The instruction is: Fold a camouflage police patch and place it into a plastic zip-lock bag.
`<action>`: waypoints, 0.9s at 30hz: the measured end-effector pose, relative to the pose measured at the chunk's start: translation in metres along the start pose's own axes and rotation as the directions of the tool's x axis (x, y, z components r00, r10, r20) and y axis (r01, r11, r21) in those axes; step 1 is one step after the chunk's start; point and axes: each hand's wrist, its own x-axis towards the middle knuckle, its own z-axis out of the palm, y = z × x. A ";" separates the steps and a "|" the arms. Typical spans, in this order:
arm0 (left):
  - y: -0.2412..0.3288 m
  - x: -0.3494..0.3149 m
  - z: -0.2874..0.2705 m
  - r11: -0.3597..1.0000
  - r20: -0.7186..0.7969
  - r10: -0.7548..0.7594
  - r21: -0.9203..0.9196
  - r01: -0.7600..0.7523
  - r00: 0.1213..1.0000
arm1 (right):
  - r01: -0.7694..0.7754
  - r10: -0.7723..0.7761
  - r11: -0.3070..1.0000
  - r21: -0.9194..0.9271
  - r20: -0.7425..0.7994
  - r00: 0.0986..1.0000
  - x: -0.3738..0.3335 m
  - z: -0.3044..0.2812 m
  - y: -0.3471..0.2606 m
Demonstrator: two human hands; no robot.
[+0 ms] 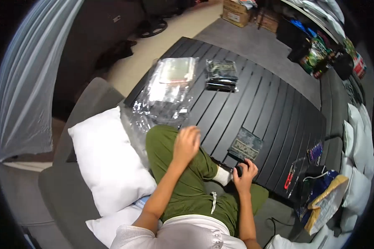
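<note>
My left hand (188, 143) is raised over my bent knee in green trousers (164, 143), near the clear plastic bags. Motion blurs its fingers, and I cannot make out anything in them. My right hand (246, 172) is by the near edge of the table, with thumb and fingers apart and curved. Its fingertips are close to the lower edge of a flat dark patterned packet (246, 144) lying on the slats. Something black shows between thumb and fingers; I cannot tell what it is. Farther back lies a stack of similar glossy dark packets (221, 75).
Clear plastic bags (172, 83) cover the left end of the black slatted table (278, 108). A red-handled cutter (289, 180), a purple packet (315, 153) and a blue-and-yellow bag (326, 199) are at the right. White pillows (110, 162) rest on the grey sofa (62, 199) beside me.
</note>
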 end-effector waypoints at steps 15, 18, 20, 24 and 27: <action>-0.145 0.069 -0.024 0.952 0.237 -0.123 0.301 0.048 0.964 | 0.289 -0.327 0.905 0.313 0.077 0.942 0.018 0.029 -0.086; -0.155 0.076 -0.001 0.837 0.357 -0.287 0.545 0.052 0.889 | 0.317 -0.370 0.911 0.264 0.179 0.912 0.022 0.032 -0.090; -0.159 0.084 0.002 0.790 0.431 -0.339 0.613 0.005 0.836 | 0.275 -0.288 0.958 0.088 0.262 0.921 0.035 0.029 -0.096; -0.161 0.093 0.008 0.759 0.481 -0.222 0.631 -0.160 0.848 | 0.272 -0.241 0.960 -0.075 0.284 0.928 0.054 0.036 -0.075; -0.153 0.097 0.009 0.751 0.379 -0.090 0.634 -0.187 0.921 | 0.238 -0.184 0.954 -0.181 0.269 0.945 0.069 0.035 -0.055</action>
